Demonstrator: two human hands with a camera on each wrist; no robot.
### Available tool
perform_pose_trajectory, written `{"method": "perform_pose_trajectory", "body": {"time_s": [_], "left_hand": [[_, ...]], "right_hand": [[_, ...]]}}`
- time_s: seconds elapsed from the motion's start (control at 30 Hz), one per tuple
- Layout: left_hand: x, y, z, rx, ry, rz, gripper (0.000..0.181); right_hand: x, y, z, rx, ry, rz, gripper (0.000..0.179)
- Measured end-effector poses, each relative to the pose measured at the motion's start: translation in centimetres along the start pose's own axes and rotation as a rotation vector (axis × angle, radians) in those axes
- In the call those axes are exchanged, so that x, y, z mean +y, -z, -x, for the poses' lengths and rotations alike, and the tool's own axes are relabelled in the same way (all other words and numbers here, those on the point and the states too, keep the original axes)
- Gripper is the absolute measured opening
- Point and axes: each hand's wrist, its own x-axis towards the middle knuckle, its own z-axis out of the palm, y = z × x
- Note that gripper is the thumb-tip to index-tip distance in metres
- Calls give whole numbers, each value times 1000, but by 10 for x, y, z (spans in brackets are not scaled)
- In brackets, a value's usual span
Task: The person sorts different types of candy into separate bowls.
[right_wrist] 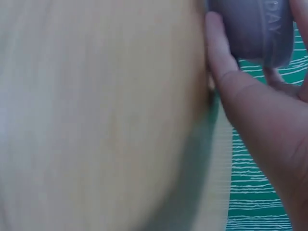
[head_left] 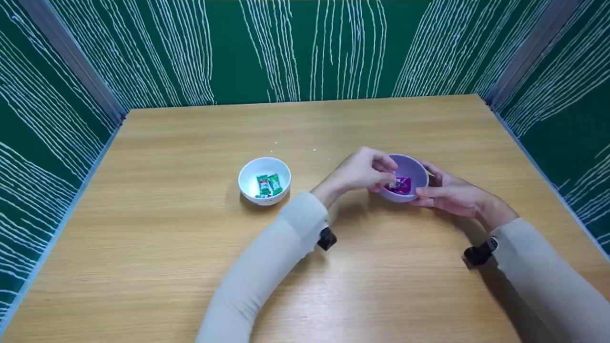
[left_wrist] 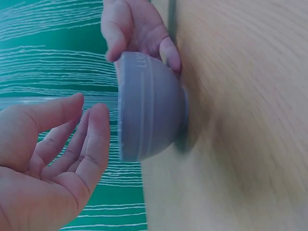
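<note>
A purple bowl (head_left: 418, 174) stands at the right of the table with shiny magenta-wrapped candies (head_left: 402, 186) inside. My right hand (head_left: 450, 193) grips its right side, the thumb at the near rim and the fingers around the outer wall. Over the bowl's left rim is my left hand (head_left: 369, 169), fingers bent downward above the candies. In the left wrist view, the left thumb and fingers (left_wrist: 98, 125) are slightly apart, with nothing visible between them. Left of both hands sits a white bowl (head_left: 248, 178) holding green-wrapped candies (head_left: 269, 184).
The wooden table (head_left: 143, 238) carries a few tiny white specks (head_left: 314, 150) behind the bowls. Green panels (head_left: 228, 57) with white streaks rise along the back and both sides. A small black device (head_left: 327, 239) is strapped at each sleeve.
</note>
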Motion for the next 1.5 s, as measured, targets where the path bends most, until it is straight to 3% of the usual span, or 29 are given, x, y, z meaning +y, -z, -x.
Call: {"method": "perform_pose_trajectory", "body": {"time_s": [0.1, 0.2, 0.37, 0.43, 0.53, 0.73, 0.9, 1.07, 1.13, 1.3, 1.5], "left_hand": [[-5, 16, 15, -27, -78, 2, 24], [-11, 36, 36, -35, -150, -12, 25], [-25, 67, 80, 47, -212, -140, 25], [-33, 76, 100, 108, -241, -200, 25], [-50, 88, 127, 231, -323, -300, 25], [-86, 108, 171, 563, -451, -604, 23], [-107, 122, 198, 670, -484, -802, 31], [-124, 142, 213, 713, -457, -1124, 50], [-128, 150, 218, 719, -427, -1211, 56], [-139, 164, 227, 673, -281, -1224, 69], [-150, 174, 230, 477, -22, -1194, 68]], "right_hand": [[-7, -2, 4, 38, -5, -5, 82], [-15, -3, 11, 131, 12, 98, 78], [-25, -9, 26, 333, 56, 612, 83], [-28, -12, 31, 395, 111, 775, 86], [-29, -17, 36, 452, 211, 922, 91], [-22, -26, 42, 499, 332, 1230, 99], [-14, -24, 41, 512, 403, 1457, 97], [-13, -19, 39, 520, 346, 1523, 99], [-11, -17, 39, 518, 305, 1523, 100], [-8, -12, 37, 497, 209, 1529, 100], [-9, -11, 37, 452, 134, 1555, 96]]}}
